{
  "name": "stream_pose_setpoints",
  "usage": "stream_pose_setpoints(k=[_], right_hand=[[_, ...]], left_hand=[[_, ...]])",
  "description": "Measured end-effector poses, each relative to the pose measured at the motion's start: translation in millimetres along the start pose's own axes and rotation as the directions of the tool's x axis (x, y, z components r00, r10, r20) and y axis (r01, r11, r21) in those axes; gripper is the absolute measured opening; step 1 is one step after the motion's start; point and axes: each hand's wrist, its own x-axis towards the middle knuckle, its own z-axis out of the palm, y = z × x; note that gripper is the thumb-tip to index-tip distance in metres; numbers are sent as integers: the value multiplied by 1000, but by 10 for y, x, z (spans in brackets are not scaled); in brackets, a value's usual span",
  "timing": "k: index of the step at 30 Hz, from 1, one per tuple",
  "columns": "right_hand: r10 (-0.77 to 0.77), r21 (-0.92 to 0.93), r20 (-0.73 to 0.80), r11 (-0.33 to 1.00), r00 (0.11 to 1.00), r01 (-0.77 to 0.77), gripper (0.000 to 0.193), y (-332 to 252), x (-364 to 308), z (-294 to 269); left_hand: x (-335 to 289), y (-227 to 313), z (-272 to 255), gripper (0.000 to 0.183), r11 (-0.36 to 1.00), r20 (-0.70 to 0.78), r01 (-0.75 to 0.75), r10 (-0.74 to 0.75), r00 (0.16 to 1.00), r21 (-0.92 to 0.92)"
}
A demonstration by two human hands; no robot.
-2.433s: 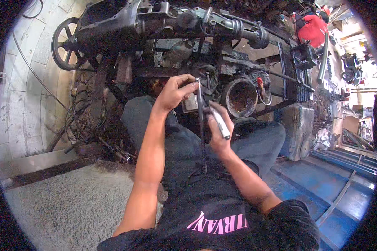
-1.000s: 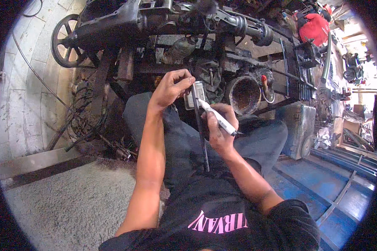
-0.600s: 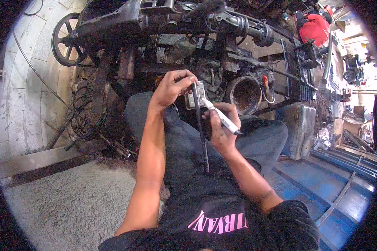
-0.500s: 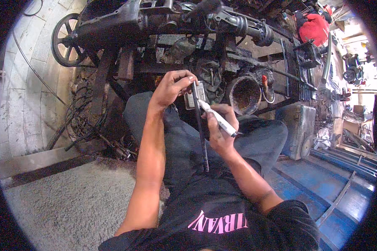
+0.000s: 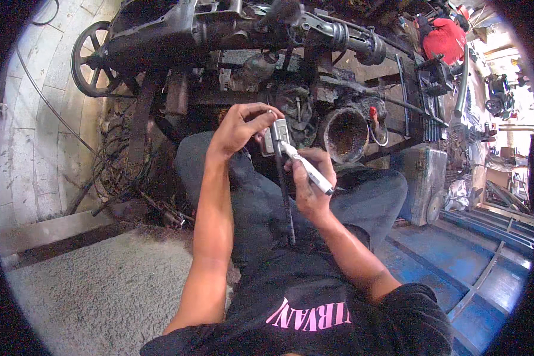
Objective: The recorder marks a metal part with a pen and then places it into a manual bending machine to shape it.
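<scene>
A thin dark rod (image 5: 286, 204) stands lengthwise in front of me, its lower end at my shirt. My left hand (image 5: 241, 129) is closed around its far end, thumb and fingers pinched together. A small light-grey rectangular piece (image 5: 281, 129) lies at those fingertips, against or just behind the rod; I cannot tell whether the hand grips it too. My right hand (image 5: 312, 181) is closed around a white marker pen (image 5: 311, 172). The pen's tip is at the rod, just below the grey piece; whether it touches is too small to tell.
Beyond my knees a greasy machine frame (image 5: 160, 47) spans the view, with a spoked wheel (image 5: 93, 58) at its left. A round dirty container (image 5: 346, 136) and a red-handled tool (image 5: 374, 113) sit ahead right. A person in red (image 5: 444, 41) crouches far right.
The grey piece shows more plainly beside my left fingertips and covers more of the rod's far end. Both hands stay almost in place, the marker pen still at the rod.
</scene>
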Motion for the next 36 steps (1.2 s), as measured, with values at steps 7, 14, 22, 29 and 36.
stream_pose_setpoints(k=[7, 14, 22, 29, 36], right_hand=[[-57, -41, 44, 997, 997, 59, 16, -25, -4, -10], [-127, -30, 66, 991, 990, 129, 18, -55, 31, 10], [-121, -84, 77, 988, 990, 127, 17, -77, 42, 2], [32, 65, 16, 997, 999, -33, 15, -16, 5, 4], [-109, -28, 53, 993, 993, 111, 16, -8, 20, 9]], left_hand=[[-12, -10, 1, 29, 999, -67, -43, 43, 997, -6], [13, -76, -45, 27, 998, -59, -51, 49, 997, -34], [15, -68, -42, 25, 999, -71, -32, 29, 997, -38], [16, -40, -41, 29, 999, -66, -9, 7, 998, -32], [10, -36, -30, 31, 998, -58, -11, 7, 998, -62]])
